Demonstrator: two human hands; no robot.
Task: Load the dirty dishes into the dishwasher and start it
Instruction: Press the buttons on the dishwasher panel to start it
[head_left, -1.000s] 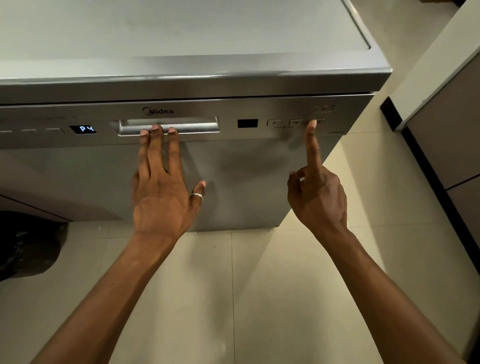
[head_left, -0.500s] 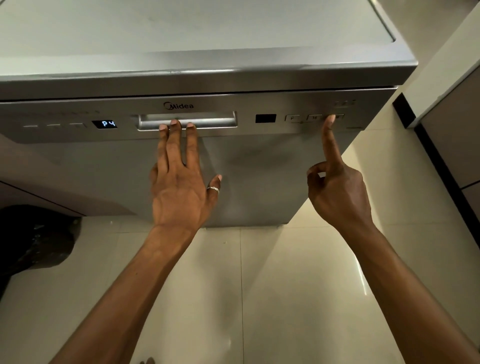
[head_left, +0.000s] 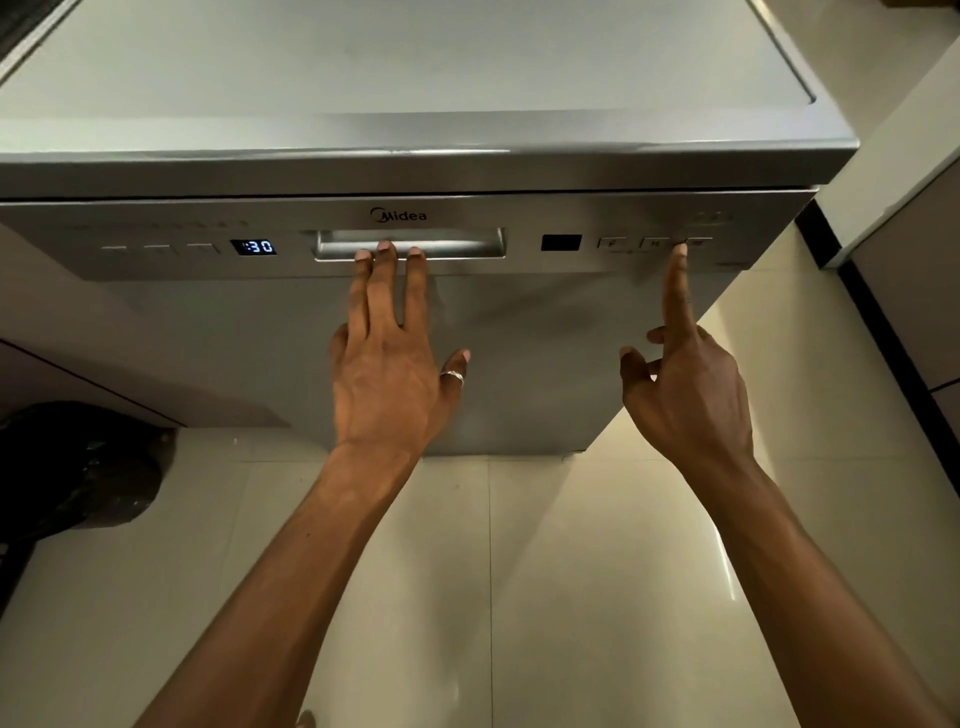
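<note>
On my feed the pale tiled floor (head_left: 597, 571) fills the lower half. The silver Midea dishwasher (head_left: 234, 353) stands on it straight ahead, with its door closed flush under the flat top. A light cabinet (head_left: 914, 291) with a dark base strip stands to the right of the machine, apart from it. A black bag (head_left: 78, 478) sits on the floor at the left edge.

I see both arms reaching up from the bottom of the frame. The left hand (head_left: 387, 374) lies flat against the door with its fingers straight and close together. Three of its fingertips touch the lower lip of the recessed door handle (head_left: 457, 244), and the thumb is spread out to the side. The right hand (head_left: 691, 395) points with a straight index finger. That fingertip rests on the rightmost button (head_left: 696, 241) of the control strip, and the other fingers are curled in, holding nothing.

Left of the handle, the small lit display (head_left: 253, 246) reads what looks like ":30". I can make out a silver ring (head_left: 453, 376) on the left thumb.
</note>
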